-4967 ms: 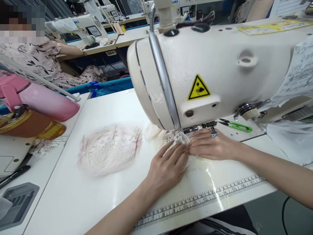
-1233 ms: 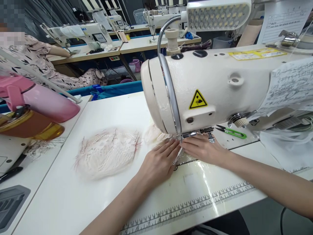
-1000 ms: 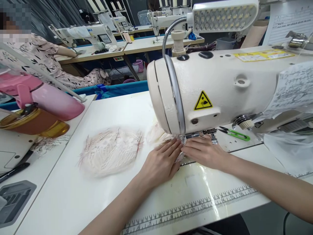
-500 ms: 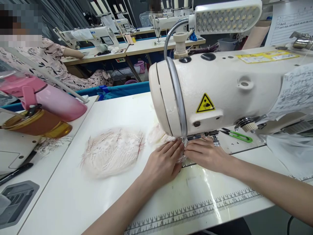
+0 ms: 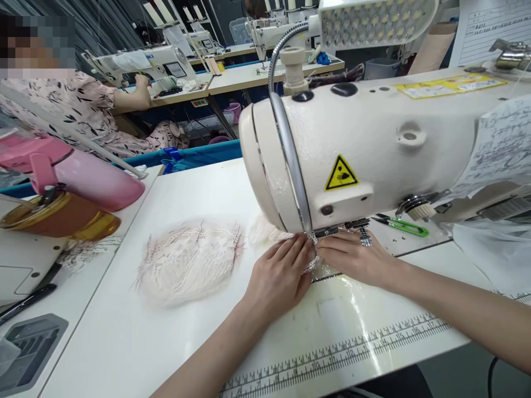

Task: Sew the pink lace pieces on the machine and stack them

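Note:
A piece of pale lace fabric [image 5: 312,264] lies under the head of the white sewing machine [image 5: 365,132]. My left hand [image 5: 282,273] rests on this lace, fingers stretched out flat toward the needle area. Close beside it, my right hand [image 5: 352,257] has its fingers pressed together on the lace, just in front of the presser foot. The needle is hidden behind the machine head and my fingers. Left of my hands, a second pale lace piece [image 5: 191,265] with reddish thread ends lies on the white table [image 5: 166,337].
Green thread snips [image 5: 402,225] lie right of the needle area. A printed ruler [image 5: 315,365] runs along the front edge. At left stand a pink bottle [image 5: 95,174] and an amber cup [image 5: 62,215]. A co-worker [image 5: 83,110] sits at another machine [image 5: 145,63] behind.
The view has shifted slightly, moving the machine a little left in the picture. My hands keep nearly the same place on the lace. The co-worker's hand has risen toward their machine.

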The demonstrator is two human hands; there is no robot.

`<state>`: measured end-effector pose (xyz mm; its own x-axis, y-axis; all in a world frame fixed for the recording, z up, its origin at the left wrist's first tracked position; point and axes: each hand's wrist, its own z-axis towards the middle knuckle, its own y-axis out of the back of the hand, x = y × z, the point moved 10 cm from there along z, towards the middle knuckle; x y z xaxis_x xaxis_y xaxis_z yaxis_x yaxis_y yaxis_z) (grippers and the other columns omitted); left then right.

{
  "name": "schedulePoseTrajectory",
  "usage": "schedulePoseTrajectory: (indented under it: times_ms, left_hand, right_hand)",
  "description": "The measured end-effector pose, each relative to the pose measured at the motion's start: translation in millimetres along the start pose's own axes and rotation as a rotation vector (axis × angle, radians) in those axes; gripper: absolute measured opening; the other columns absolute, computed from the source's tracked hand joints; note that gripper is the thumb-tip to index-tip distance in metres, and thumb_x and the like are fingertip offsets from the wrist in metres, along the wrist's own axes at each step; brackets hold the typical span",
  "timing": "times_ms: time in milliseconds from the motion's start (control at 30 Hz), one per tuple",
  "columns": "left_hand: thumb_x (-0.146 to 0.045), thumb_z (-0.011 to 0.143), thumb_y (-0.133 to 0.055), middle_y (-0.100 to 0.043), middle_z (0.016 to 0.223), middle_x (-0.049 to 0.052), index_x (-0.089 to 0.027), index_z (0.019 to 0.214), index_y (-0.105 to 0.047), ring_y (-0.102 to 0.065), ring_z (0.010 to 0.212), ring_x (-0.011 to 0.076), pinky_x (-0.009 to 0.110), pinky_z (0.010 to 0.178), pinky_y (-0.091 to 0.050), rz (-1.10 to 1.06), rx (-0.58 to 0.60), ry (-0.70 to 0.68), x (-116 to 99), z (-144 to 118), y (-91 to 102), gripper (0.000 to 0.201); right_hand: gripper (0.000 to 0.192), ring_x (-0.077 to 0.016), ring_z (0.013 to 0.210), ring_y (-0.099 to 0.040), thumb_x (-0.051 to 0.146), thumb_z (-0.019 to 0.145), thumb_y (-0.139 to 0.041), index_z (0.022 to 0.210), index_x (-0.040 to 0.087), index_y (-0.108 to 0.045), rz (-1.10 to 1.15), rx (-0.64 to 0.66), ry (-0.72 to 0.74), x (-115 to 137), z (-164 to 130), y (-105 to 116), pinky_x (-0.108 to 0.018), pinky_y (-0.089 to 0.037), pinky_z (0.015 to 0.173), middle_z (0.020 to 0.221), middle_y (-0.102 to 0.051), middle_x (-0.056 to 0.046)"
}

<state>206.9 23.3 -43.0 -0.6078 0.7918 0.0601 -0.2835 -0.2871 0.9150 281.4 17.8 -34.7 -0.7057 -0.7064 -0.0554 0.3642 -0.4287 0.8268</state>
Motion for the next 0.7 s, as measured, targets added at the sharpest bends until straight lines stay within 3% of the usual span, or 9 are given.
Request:
schedulePoseTrajectory:
  times_ms: [533,700]
  left_hand:
    - [-0.022,0.09,-0.045,-0.061,0.126,0.014,-0.012,0.125,-0.057,-0.06,0.114,0.028,0.041,0.088,-0.053,0.076,0.053,0.003,-3.0,0.8,-6.0,0.038]
    - [-0.015,0.091,-0.047,-0.06,0.128,0.012,-0.01,0.123,-0.058,-0.058,0.117,0.0243,0.041,0.098,-0.048,0.084,-0.027,-0.126,-15.4,-2.1,-1.0,0.035]
  right_hand:
    - [0.019,-0.012,0.068,-0.058,0.013,0.091,-0.049,0.09,0.021,-0.066,-0.165,0.012,-0.042,-9.7,-0.3,6.4,-0.032,-0.036,0.072,0.096,-0.071,0.002]
    - [0.031,-0.0119,0.064,-0.057,0.006,0.09,-0.042,0.095,0.023,-0.068,-0.135,-0.032,-0.024,-13.0,-0.6,8.4,-0.033,-0.038,0.074,0.096,-0.071,0.001]
